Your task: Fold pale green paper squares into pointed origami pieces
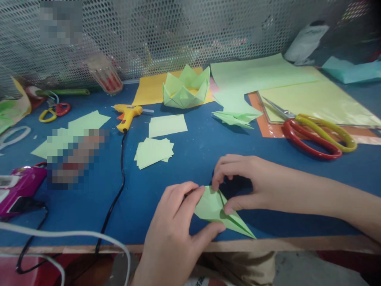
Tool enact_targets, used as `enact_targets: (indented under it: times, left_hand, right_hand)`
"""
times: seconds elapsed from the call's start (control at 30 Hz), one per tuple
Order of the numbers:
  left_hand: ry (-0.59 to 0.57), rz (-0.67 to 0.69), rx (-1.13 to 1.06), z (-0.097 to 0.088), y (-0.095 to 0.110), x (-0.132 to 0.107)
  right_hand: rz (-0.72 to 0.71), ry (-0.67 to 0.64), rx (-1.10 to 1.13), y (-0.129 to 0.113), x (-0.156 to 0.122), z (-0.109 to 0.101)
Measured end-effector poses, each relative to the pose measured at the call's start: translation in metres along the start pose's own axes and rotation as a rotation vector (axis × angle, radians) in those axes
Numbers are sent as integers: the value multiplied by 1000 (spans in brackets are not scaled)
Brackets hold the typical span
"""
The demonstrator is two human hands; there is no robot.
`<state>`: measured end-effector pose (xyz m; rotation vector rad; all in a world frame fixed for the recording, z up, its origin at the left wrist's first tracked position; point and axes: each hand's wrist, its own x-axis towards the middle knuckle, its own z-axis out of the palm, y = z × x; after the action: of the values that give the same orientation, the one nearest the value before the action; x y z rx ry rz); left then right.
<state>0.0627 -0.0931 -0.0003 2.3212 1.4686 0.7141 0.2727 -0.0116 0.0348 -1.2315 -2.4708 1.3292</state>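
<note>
A light green sheet of folded paper lies on the blue tabletop near its front edge, with a long point toward the lower right. My left hand grips its left side, fingers on the upper edge and thumb along the lower edge. From the right, my right hand has its fingertips at the paper's top and its thumb on the crease of the right-hand flap. Beyond my hands sit a stack of small green paper pieces, a pale green rectangle of paper and a bundle of folded green points.
A folded green paper crown stands at the back. Left of it lies a yellow glue gun with a black cord. Large red-and-yellow-handled scissors rest on sheets at right. A purple power strip and white cable occupy the left.
</note>
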Motion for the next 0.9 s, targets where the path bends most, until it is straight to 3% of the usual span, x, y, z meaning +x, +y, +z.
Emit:
enact_targets:
  times: [0.33,0.47,0.6,0.73,0.83,0.9]
  left_hand:
    - [14,-50,-27,-2,4,0]
    - [22,-6,-43,-1,4,0]
    - [6,20,-91,-2,1,2]
    - [-145,51,-169,-13,-2,10]
    - [-299,162,-148,-25,-6,14]
    - [-341,236,-101,-31,-11,14]
  right_hand:
    - [-53,72,59,-2,4,8]
    - [-87,184,43,-2,8,15]
    - [-76,214,40,-3,9,16]
    - [-12,158,122,-4,6,10]
    - [-18,112,148,-2,5,5]
    - [-73,109,124,1,6,4]
